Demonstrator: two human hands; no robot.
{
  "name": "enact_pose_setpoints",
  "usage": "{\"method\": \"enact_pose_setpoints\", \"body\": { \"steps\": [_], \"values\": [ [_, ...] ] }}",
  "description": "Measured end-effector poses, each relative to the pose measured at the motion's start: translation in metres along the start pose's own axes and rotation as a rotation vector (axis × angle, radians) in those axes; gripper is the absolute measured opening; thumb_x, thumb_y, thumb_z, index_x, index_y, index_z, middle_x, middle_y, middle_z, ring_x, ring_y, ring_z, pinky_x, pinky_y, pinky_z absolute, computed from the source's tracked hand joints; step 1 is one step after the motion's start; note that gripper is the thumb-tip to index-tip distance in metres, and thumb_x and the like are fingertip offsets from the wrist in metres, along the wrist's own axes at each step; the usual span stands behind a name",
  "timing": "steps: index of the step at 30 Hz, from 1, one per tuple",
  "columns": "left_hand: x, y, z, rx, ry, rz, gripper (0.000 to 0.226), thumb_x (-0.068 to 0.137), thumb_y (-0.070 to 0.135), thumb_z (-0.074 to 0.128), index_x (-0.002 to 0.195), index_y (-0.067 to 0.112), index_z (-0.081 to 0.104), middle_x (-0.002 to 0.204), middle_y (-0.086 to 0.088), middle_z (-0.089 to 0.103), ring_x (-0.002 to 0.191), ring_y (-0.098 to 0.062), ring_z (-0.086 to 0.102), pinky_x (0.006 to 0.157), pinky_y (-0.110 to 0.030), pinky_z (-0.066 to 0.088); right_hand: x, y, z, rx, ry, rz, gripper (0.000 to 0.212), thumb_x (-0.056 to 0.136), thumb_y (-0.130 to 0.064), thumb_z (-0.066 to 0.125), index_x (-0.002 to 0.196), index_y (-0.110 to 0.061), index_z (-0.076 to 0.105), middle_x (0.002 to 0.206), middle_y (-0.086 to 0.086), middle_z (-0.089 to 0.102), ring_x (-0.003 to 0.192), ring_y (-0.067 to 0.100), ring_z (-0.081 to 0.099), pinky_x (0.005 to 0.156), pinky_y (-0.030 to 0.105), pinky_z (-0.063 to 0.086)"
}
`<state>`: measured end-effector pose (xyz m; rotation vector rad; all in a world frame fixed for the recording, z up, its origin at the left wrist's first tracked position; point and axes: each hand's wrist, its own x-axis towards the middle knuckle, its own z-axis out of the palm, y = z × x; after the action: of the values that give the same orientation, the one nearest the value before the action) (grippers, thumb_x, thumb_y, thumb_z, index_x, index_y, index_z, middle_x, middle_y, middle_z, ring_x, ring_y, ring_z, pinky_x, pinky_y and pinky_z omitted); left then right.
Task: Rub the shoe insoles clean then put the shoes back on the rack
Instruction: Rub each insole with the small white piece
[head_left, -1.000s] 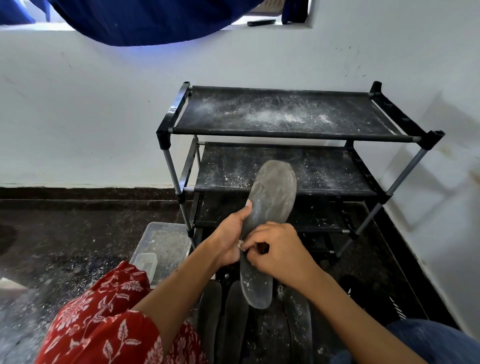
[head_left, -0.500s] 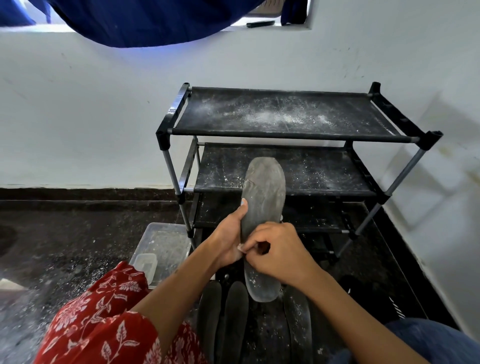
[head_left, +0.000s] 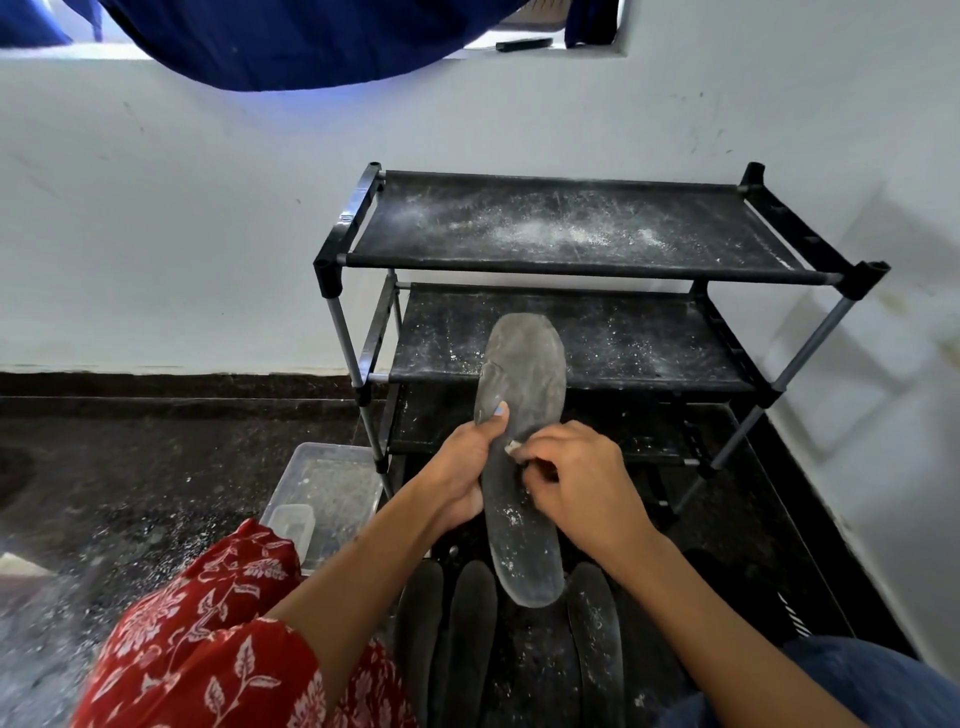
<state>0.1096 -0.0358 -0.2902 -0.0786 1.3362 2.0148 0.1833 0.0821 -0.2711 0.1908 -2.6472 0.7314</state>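
A grey insole (head_left: 522, 395) stands nearly upright in front of me, toe end up, dusted with white specks. My left hand (head_left: 460, 470) grips its left edge, thumb laid across the face. My right hand (head_left: 576, 480) pinches a small pale rubbing piece (head_left: 513, 445) against the insole's middle. Three more dark insoles (head_left: 470, 623) lie side by side on the floor below. The black shoe rack (head_left: 571, 270) stands behind against the white wall, its shelves bare of shoes and sprinkled with white powder.
A clear plastic tub (head_left: 324, 486) with a smaller box in it sits on the dark floor left of the rack. White powder is scattered over the floor at left. A dark shoe (head_left: 748, 597) lies at right. Blue cloth (head_left: 291, 41) hangs overhead.
The insole has swung from leaning right to nearly upright and sits slightly lower. My right hand has shifted a little along its middle while rubbing. The left hand keeps its grip.
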Motion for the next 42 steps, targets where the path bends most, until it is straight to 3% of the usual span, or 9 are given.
{"method": "enact_pose_setpoints", "body": {
  "steps": [4,9,16,19,23,26,32,38,42],
  "values": [
    [-0.001,0.001,-0.001,-0.023,0.019,0.003,0.042,0.100,0.032,0.040,0.112,-0.002,0.061,0.099,-0.015,0.072,0.088,-0.022,0.070,0.077,-0.033,0.057,-0.002,0.000,0.000,0.087,-0.150,0.019,0.015,0.068,-0.007,0.068,0.076,-0.016,0.076,0.077,-0.006,0.072,0.075,0.012,0.064,0.075,0.032,0.053],
    [-0.004,0.003,0.001,-0.014,-0.018,0.006,0.037,0.100,0.030,0.039,0.107,0.002,0.062,0.092,-0.012,0.072,0.082,-0.020,0.070,0.071,-0.032,0.057,0.001,0.003,-0.003,0.014,0.172,-0.027,0.021,0.075,0.000,0.066,0.094,-0.009,0.074,0.088,-0.001,0.069,0.079,0.014,0.058,0.074,0.020,0.048],
    [-0.006,0.004,0.000,-0.018,0.009,0.002,0.042,0.101,0.033,0.037,0.109,0.000,0.062,0.100,-0.016,0.071,0.089,-0.023,0.069,0.081,-0.035,0.056,-0.005,-0.001,0.003,0.014,-0.017,0.026,0.020,0.068,-0.001,0.068,0.083,-0.013,0.075,0.081,-0.003,0.069,0.075,0.017,0.062,0.071,0.029,0.054],
    [-0.006,0.005,0.000,-0.051,-0.009,-0.005,0.047,0.102,0.033,0.034,0.116,-0.005,0.058,0.107,-0.019,0.069,0.094,-0.025,0.069,0.082,-0.035,0.057,-0.005,0.000,0.000,0.140,-0.116,0.138,0.018,0.068,-0.004,0.068,0.077,-0.017,0.076,0.077,-0.009,0.068,0.071,0.004,0.062,0.071,0.022,0.053],
    [-0.006,0.005,0.002,-0.011,0.000,0.002,0.039,0.101,0.031,0.037,0.108,0.001,0.061,0.094,-0.015,0.071,0.080,-0.022,0.070,0.071,-0.035,0.059,-0.001,0.003,-0.003,0.168,0.111,0.106,0.023,0.075,0.001,0.067,0.091,-0.012,0.075,0.087,-0.005,0.068,0.081,0.006,0.062,0.078,0.018,0.050],
    [-0.006,0.005,0.002,0.001,0.001,0.002,0.037,0.101,0.032,0.039,0.105,0.004,0.063,0.091,-0.012,0.073,0.081,-0.021,0.071,0.070,-0.033,0.058,-0.002,0.003,0.000,0.087,0.062,0.060,0.027,0.078,0.003,0.064,0.099,-0.011,0.073,0.094,-0.001,0.067,0.090,0.013,0.061,0.084,0.025,0.050],
    [-0.004,0.008,-0.001,-0.025,-0.032,0.006,0.046,0.102,0.034,0.035,0.112,-0.003,0.060,0.109,-0.018,0.069,0.096,-0.024,0.069,0.082,-0.033,0.056,-0.009,-0.004,0.007,0.118,-0.004,0.109,0.019,0.071,0.000,0.066,0.084,-0.010,0.075,0.084,-0.003,0.069,0.085,0.014,0.064,0.081,0.031,0.054],
    [-0.008,0.006,0.007,-0.020,-0.122,-0.038,0.034,0.099,0.028,0.041,0.105,0.004,0.063,0.093,-0.010,0.071,0.084,-0.018,0.069,0.080,-0.031,0.055,-0.004,-0.001,0.008,0.027,0.168,0.109,0.019,0.074,-0.002,0.069,0.090,-0.010,0.073,0.085,0.000,0.066,0.080,0.016,0.062,0.073,0.026,0.052],
    [-0.007,0.005,0.008,-0.003,-0.103,-0.025,0.036,0.101,0.028,0.038,0.101,0.004,0.065,0.092,-0.010,0.072,0.083,-0.018,0.070,0.081,-0.031,0.054,-0.003,0.003,0.007,0.038,0.120,0.076,0.024,0.074,0.001,0.066,0.094,-0.011,0.073,0.087,-0.001,0.067,0.082,0.015,0.061,0.080,0.021,0.048]
  ]
}}
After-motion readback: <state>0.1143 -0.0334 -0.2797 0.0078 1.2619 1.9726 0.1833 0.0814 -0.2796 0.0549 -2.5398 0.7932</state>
